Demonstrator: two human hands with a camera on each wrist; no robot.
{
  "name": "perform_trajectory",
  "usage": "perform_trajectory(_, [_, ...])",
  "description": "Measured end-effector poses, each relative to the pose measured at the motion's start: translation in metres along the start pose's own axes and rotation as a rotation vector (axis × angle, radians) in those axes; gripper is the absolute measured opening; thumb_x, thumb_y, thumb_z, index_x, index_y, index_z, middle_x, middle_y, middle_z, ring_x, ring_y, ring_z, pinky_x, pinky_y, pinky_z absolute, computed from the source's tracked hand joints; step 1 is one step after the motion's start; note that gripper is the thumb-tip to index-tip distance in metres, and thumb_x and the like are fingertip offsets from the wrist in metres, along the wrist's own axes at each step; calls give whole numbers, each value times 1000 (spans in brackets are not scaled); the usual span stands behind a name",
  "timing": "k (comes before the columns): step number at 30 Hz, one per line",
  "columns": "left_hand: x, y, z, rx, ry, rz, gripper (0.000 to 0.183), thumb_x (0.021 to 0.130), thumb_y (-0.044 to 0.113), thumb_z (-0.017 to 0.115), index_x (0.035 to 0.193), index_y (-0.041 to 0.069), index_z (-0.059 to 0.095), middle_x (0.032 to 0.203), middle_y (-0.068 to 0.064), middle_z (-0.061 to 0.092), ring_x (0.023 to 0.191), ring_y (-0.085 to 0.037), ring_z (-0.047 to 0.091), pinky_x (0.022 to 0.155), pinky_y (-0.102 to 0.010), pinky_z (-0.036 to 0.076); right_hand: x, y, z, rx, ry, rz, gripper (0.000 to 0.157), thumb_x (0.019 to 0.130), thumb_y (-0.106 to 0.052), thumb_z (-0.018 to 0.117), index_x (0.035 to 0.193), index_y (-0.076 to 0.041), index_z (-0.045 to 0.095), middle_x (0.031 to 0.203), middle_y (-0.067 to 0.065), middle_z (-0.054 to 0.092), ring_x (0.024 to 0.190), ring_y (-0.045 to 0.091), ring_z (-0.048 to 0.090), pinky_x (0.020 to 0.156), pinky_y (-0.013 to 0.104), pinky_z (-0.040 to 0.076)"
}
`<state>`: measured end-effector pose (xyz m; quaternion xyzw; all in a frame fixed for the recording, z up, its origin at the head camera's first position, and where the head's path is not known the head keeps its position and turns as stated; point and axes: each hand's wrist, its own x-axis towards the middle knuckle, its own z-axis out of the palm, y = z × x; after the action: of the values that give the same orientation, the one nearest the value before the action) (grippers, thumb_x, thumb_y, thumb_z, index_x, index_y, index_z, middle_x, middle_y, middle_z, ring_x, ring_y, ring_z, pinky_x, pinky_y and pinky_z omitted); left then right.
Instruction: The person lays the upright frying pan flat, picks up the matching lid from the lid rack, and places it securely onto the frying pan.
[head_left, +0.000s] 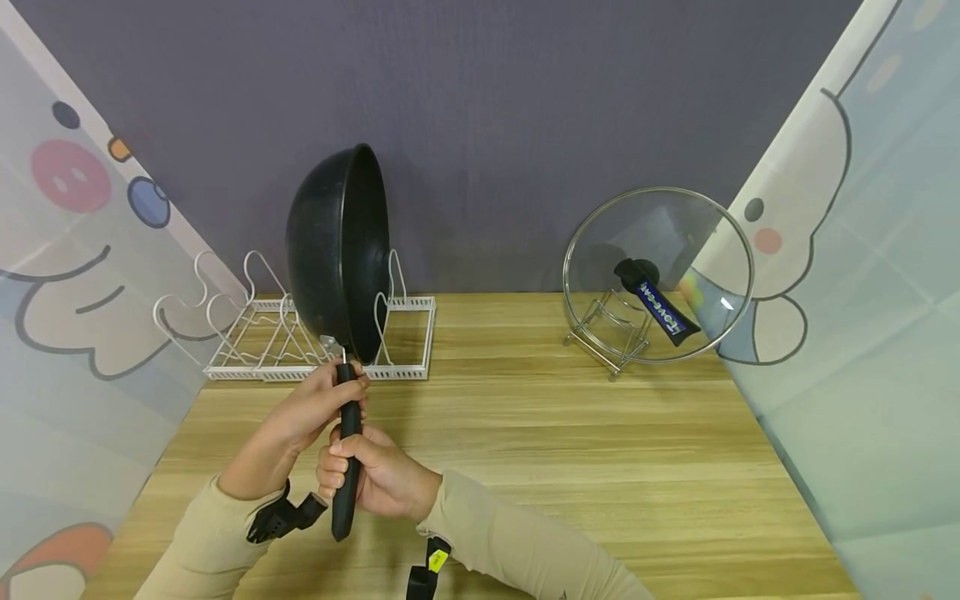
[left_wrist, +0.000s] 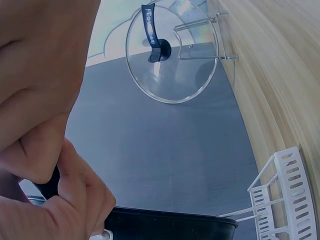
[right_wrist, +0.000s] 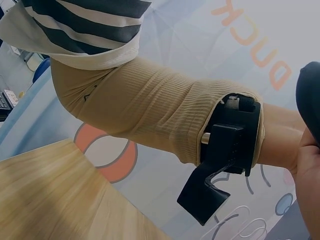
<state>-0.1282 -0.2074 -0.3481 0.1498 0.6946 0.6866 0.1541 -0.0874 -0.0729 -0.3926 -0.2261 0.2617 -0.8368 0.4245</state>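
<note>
A black wok [head_left: 318, 237] stands on its side at the right part of a white wire rack [head_left: 382, 372], its open face turned right. My left hand [head_left: 311, 407] holds the upper end of its black handle [head_left: 347, 496], close to the pan. Lower down, my right hand [head_left: 390, 475] grips the same handle, thumb across it. In the left wrist view, the wok's dark rim [left_wrist: 170, 225] shows at the bottom beside the hands. The right wrist view catches the handle's end [right_wrist: 310, 95] at its right edge. How far the wok rests on the rack is hidden.
A glass lid [head_left: 600, 242] with a black and blue handle leans upright in a small metal stand [head_left: 615, 367] at the right. A grey wall [head_left: 480, 125] stands behind the wooden table [head_left: 600, 483]; cartoon-printed panels [head_left: 885, 250] flank it.
</note>
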Motion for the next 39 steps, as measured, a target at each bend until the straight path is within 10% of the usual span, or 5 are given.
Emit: perform_trajectory(39, [-7, 15, 9, 75, 78, -20, 11, 89, -3, 47, 94, 0, 38, 71, 1, 54, 63, -9, 54, 59, -22, 46, -3, -1, 1, -49, -58, -14, 20, 91, -4, 27, 84, -19, 39, 63, -9, 41, 59, 8, 39, 66, 23, 37])
